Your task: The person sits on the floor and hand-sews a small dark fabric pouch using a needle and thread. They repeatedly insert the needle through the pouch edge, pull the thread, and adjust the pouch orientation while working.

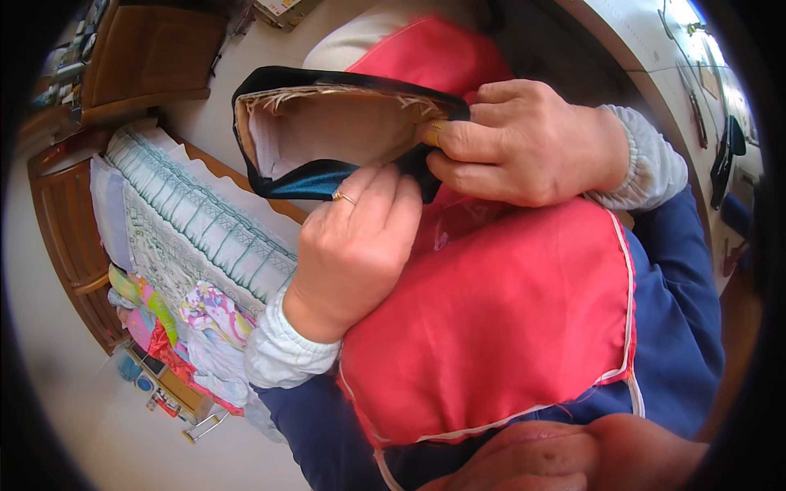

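In front of my chest is a hollow, box-like piece covered in dark velvet (276,80), with a pale lining (338,132) and frayed threads along its upper rim. Its open side faces me. My left hand (362,245), with a ring on one finger, grips the near lower edge, where a blue-green sheen shows on the velvet. At the right end of the piece, my right hand (516,144) pinches the rim between bent fingers. A yellow metal band like a thimble ring (436,131) is on one of its fingers. Whether those fingertips hold anything small is hidden.
A red apron (491,319) covers my front and lap. To the left stands a wooden bench (73,227) with patterned covers (202,202) and piled colourful cloth (215,313). A brown wooden chair (153,55) is at upper left. At right, a white table (651,43) holds several tools.
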A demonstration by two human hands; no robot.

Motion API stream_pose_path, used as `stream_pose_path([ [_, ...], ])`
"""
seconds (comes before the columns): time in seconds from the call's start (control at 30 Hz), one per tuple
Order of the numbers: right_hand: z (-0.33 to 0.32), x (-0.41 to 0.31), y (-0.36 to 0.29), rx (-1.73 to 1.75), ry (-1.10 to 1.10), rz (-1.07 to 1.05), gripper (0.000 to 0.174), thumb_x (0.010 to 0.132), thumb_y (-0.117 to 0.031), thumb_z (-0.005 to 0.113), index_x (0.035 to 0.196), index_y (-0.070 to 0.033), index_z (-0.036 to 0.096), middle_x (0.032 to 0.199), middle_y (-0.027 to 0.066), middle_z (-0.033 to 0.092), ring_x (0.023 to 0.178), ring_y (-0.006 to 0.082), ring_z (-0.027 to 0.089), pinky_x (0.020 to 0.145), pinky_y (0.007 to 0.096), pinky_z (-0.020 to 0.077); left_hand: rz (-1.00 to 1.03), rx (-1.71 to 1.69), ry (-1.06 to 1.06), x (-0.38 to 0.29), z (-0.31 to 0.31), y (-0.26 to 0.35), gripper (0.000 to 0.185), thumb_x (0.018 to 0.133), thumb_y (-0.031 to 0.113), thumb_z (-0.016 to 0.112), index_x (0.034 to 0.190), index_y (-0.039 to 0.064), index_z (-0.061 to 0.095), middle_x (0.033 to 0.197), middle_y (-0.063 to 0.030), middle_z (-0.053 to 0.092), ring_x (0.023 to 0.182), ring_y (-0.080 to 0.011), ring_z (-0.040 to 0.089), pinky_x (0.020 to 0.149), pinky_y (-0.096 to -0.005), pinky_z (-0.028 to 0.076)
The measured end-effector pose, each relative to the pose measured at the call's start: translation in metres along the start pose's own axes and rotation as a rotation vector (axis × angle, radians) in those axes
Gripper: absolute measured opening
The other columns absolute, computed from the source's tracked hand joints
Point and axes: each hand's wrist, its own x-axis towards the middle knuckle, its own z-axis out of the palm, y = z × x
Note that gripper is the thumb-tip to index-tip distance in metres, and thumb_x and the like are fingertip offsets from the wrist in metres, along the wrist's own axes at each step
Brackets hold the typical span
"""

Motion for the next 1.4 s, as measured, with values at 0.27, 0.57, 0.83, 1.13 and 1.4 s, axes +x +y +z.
stream_pose_path([
  [0.27, -0.003, -0.004, 0.003, 0.065, 0.019, -0.046, 0.022, 0.082, -0.014, 0.07, 0.099, 0.0, 0.067, 0.102, 0.0142, 0.065, 0.061, 0.0156, 0.059, 0.054, 0.0296, 0.0475, -0.035, 0.05, -0.063, -0.004, 0.0, 0.0, 0.023, 0.079, 0.006, 0.066, 0.101, 0.002, 0.07, 0.104, -0.012, 0.071, 0.098, -0.026, 0.071, 0.073, -0.0323, 0.057],
  [0.57, -0.005, -0.02, 0.016, 0.11, 0.22, -0.004, 0.023, 0.08, 0.001, 0.07, 0.102, 0.006, 0.069, 0.091, 0.0153, 0.066, 0.07, 0.0252, 0.066, 0.061, 0.033, 0.0538, -0.092, -0.057, -0.153, -0.001, 0.006, -0.006, 0.02, 0.08, 0.006, 0.065, 0.1, 0.004, 0.069, 0.099, -0.0092, 0.069, 0.094, -0.0257, 0.069, 0.075, -0.034, 0.057],
  [0.83, -0.002, -0.028, 0.022, 0.111, 0.141, 0.174, 0.025, 0.082, 0.002, 0.072, 0.107, 0.005, 0.067, 0.093, 0.0161, 0.064, 0.076, 0.0305, 0.065, 0.066, 0.0375, 0.0525, -0.088, -0.089, -0.164, 0.002, 0.015, -0.011, 0.015, 0.079, 0.005, 0.064, 0.093, 0.006, 0.062, 0.089, -0.0072, 0.063, 0.086, -0.0247, 0.065, 0.07, -0.0345, 0.056],
  [1.13, 0.01, -0.017, 0.042, 0.231, 0.018, 0.194, 0.023, 0.081, 0.001, 0.068, 0.104, -0.001, 0.065, 0.092, 0.0143, 0.057, 0.081, 0.0361, 0.061, 0.07, 0.0429, 0.0516, -0.033, -0.107, -0.082, 0.004, 0.021, -0.017, 0.011, 0.077, 0.005, 0.064, 0.082, 0.008, 0.055, 0.078, -0.0074, 0.055, 0.079, -0.0253, 0.062, 0.065, -0.0345, 0.056],
  [1.4, -0.005, 0.001, 0.045, 0.16, -0.081, 0.094, 0.012, 0.079, -0.008, 0.064, 0.088, -0.001, 0.059, 0.094, 0.0139, 0.054, 0.087, 0.0347, 0.06, 0.074, 0.043, 0.0509, -0.061, -0.134, -0.185, 0.003, 0.016, -0.016, 0.015, 0.077, 0.003, 0.063, 0.092, 0.005, 0.063, 0.088, -0.008, 0.064, 0.087, -0.0272, 0.065, 0.071, -0.0367, 0.056],
])
